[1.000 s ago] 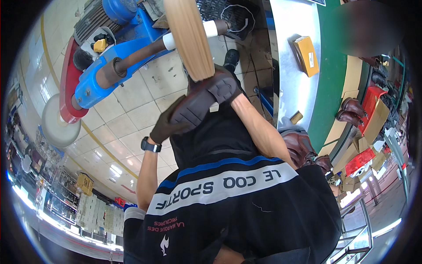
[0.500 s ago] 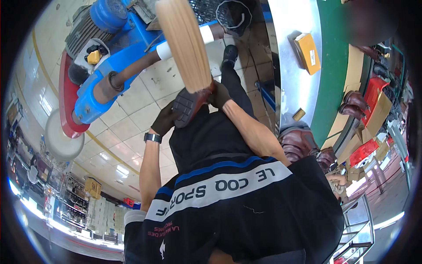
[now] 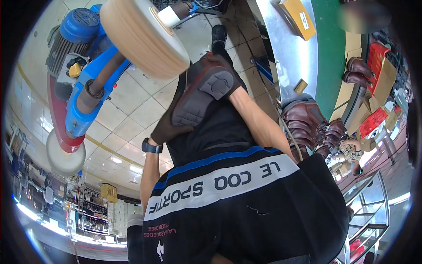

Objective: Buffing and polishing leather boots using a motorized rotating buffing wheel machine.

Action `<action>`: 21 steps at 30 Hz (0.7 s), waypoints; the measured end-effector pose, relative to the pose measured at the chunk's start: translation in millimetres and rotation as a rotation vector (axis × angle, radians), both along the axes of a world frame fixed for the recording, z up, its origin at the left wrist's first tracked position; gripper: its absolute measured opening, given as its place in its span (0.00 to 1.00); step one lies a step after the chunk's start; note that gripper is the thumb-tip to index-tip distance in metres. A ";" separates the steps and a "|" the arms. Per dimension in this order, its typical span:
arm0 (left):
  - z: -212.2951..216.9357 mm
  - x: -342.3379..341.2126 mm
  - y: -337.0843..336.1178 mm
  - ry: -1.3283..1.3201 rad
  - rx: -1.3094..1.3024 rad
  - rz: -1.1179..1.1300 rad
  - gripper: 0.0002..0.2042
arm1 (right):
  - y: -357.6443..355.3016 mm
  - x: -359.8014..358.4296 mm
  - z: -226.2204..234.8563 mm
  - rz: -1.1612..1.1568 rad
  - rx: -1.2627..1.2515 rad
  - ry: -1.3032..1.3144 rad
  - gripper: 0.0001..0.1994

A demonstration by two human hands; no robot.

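So the person's got a brown boot point(image 3: 203, 94) held up with its dark sole facing the camera, toe end right up against the big tan buffing wheel point(image 3: 145, 37); the left hand point(image 3: 165, 127), in a dark glove with a black watch point(image 3: 151, 147) on the wrist, is wrapped around the lower end of the boot; the right hand point(image 3: 231, 86) is mostly hidden behind the heel, looks clamped on the boot too; the wheel sits on a blue motor machine point(image 3: 83, 70) with a white wheel point(image 3: 65, 154) at the other end; more brown boots point(image 3: 307, 121) sit by the metal bench point(image 3: 290, 48) to the right.
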State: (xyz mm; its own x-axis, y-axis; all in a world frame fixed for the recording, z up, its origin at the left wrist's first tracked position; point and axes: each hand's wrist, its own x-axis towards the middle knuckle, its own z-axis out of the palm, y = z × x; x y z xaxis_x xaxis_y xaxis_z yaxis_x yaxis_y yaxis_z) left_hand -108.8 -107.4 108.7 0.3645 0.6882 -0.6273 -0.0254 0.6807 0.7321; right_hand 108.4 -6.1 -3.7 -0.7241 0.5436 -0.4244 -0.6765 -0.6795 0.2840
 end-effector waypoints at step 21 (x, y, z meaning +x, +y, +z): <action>47.5 -15.4 7.4 0.183 0.101 -0.081 0.40 | 44.6 5.0 127.6 0.728 0.176 -0.756 0.28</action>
